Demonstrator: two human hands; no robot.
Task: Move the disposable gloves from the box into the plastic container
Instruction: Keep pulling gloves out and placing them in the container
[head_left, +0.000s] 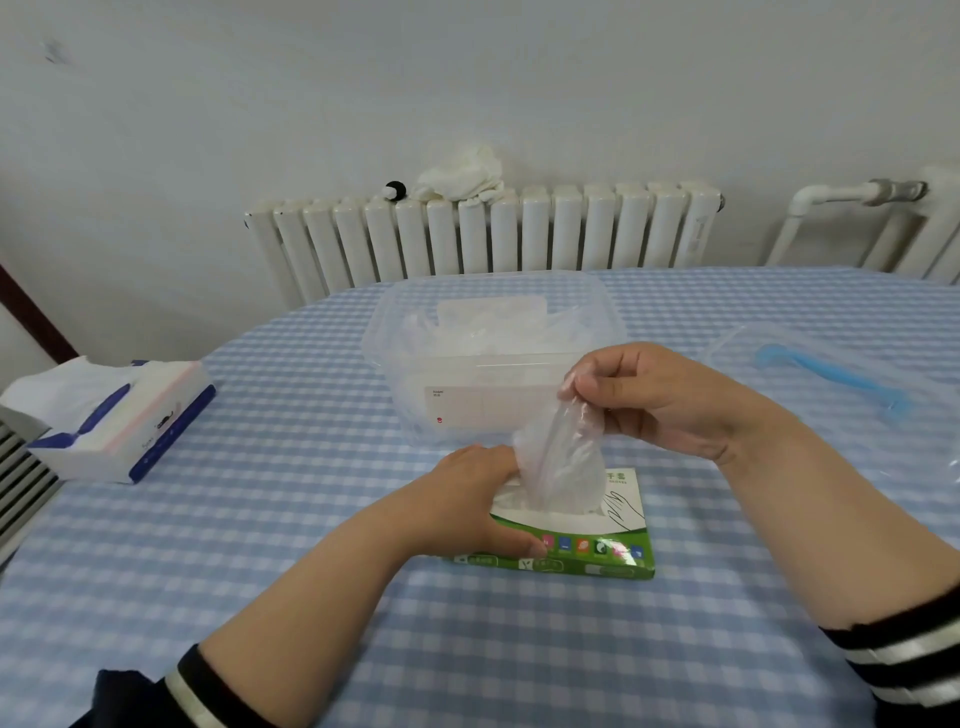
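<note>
A flat green and white glove box (587, 551) lies on the checked tablecloth in front of me. My left hand (467, 499) grips its left end, thumb on the near side. My right hand (654, 395) pinches a clear disposable glove (561, 462) by its top, above the box. The glove's lower end still hangs in the box's opening. Just behind stands the clear plastic container (395, 332), open on top, with several clear gloves (498, 327) lying inside.
A tissue box (124, 421) sits at the table's left edge. A clear lid with a blue strip (831, 379) lies to the right of the container. A white radiator (483, 234) with a cloth on it runs along the wall behind the table.
</note>
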